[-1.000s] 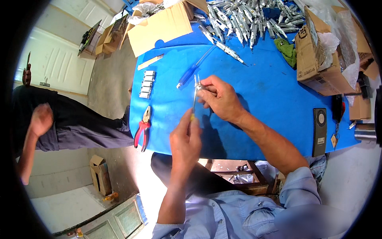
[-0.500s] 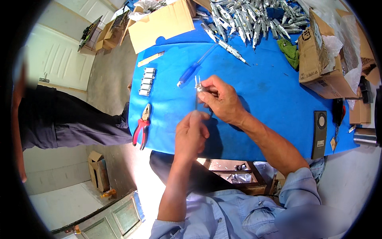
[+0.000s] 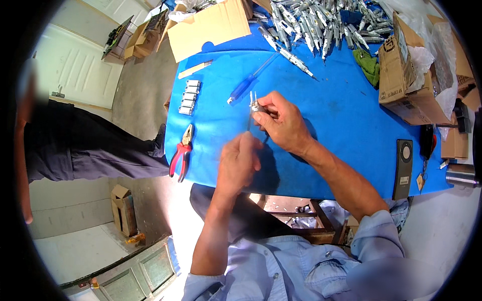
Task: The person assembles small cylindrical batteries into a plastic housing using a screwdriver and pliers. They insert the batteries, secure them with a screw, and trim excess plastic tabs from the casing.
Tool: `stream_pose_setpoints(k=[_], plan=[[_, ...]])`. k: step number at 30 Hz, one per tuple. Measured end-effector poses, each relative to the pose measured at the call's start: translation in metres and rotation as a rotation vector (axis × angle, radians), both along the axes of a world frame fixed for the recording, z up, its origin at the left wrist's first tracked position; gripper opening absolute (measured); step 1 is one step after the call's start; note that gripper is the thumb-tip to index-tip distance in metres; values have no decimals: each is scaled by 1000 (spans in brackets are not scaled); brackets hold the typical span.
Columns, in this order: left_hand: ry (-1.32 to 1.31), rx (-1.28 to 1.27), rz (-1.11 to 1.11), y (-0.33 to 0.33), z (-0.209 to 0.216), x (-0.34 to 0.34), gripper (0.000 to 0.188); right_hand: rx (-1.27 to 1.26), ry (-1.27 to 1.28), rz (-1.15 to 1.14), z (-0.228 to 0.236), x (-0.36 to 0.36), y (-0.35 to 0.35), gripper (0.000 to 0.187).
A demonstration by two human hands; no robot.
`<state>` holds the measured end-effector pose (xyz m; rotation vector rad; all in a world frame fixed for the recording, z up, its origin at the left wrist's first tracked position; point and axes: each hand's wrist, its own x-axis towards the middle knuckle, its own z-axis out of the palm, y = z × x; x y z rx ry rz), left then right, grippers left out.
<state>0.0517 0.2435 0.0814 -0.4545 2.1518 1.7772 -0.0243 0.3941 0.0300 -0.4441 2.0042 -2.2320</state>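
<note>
Above the table's near part, my right hand [image 3: 283, 123] pinches a small silvery metal piece [image 3: 256, 107] with two thin prongs pointing away from me. My left hand [image 3: 237, 163], smeared by motion, is closed below it on a thin metal rod [image 3: 249, 123]. The rod runs up toward the metal piece; its lower end is hidden in my fist, and whether its tip touches the piece I cannot tell. Beyond my hands lies a screwdriver [image 3: 243, 88] with a blue handle. Pliers [image 3: 181, 154] with red and black grips lie left of my left hand.
Several silvery cylinders [image 3: 189, 97] stand in a row near a knife [image 3: 196, 69] on the blue-covered table [image 3: 346, 150]. Slim grey tools [image 3: 314, 25] are heaped at the back. Cardboard boxes [image 3: 406, 103], a green cloth [image 3: 367, 67] and a dark flat device [image 3: 403, 169] lie right. Another person's leg [image 3: 95, 143] is left.
My left hand has drawn slightly down and left, away from the metal piece. My right hand keeps its pinch. The whole view has shifted slightly.
</note>
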Motion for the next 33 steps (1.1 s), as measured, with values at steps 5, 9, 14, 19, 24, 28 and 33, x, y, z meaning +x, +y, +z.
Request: stream_pose_setpoints(k=[5,9,14,19,24,28,33], plan=[[-192,450,144,6,4,3,43,22,-1,1,0,2,-1,17],[-183,351,112,4,2,1,45,34,-26,14,-2,1,-1,18],[-83,104,38,-1,-6,-5,46,45,-11,-37,-2,1,-4,16],[195,-202,-42,-4,-25,-6,53,39,17,-59,0,4,-5,16],[328,-414,-116,-13,-25,-10,52,66,32,-73,-1,2,-5,17],[392,-544,-144,-17,-24,-12,47,48,-68,-7,4,1,-1,18],[541,-811,-188,-23,-14,-15,45,-98,-224,107,8,-8,7,24]])
